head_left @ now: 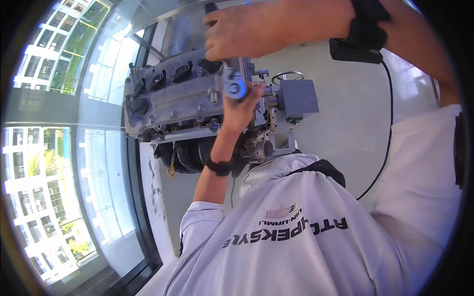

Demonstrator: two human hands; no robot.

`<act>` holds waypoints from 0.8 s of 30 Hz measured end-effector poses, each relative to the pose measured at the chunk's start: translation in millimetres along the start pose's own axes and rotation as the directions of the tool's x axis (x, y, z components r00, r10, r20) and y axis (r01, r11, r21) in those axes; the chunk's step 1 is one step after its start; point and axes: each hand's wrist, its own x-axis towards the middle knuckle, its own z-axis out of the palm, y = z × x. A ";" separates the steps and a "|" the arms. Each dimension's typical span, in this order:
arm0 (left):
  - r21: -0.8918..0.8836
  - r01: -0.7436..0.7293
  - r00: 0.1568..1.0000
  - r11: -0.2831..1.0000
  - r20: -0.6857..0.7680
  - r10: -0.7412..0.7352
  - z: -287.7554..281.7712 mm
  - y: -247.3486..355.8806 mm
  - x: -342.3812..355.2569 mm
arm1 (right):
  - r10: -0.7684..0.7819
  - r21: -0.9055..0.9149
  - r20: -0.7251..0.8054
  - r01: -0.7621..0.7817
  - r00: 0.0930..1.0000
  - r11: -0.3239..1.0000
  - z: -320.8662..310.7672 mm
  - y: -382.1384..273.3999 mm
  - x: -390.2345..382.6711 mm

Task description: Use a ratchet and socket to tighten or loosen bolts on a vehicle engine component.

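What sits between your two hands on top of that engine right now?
In the head view, a round metal tool head lies between them, at the engine's top edge. The right hand grips a dark handle above it; the left hand reaches up from below, fingers touching it.

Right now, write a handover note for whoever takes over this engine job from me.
Right hand: shut on the dark wrench handle, above the engine.
Left hand: against the round silver wrench head at the engine's end; its grip is unclear.
A grey box sits beside the engine.
Done: the wrench is placed on the engine.
Left: probably the turning; whether anything is loose yet can't be seen.
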 end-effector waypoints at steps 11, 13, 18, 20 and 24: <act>-0.237 -0.111 0.994 0.965 -0.047 0.103 16.7 2.8 -2.9 | 0.117 0.286 0.281 -0.200 0.953 0.937 27.6 0.2 -90.3; -0.188 -0.050 0.993 0.981 0.094 0.069 8.9 13.8 -2.9 | 0.069 0.271 0.303 -0.156 0.950 0.950 32.1 4.4 -94.2; 0.276 -0.209 0.770 0.938 -0.545 0.331 71.5 8.4 12.5 | 0.092 0.249 0.131 -0.122 0.987 0.961 22.0 -3.0 -80.1; 0.259 -0.253 0.663 0.932 -0.656 0.362 74.7 2.8 15.8 | 0.095 0.207 0.073 -0.109 0.993 0.972 17.6 0.2 -62.1; 0.200 -0.303 0.888 0.932 -0.295 0.352 39.7 -3.6 6.6 | 0.090 0.159 0.066 -0.100 0.994 0.982 20.8 12.1 -42.9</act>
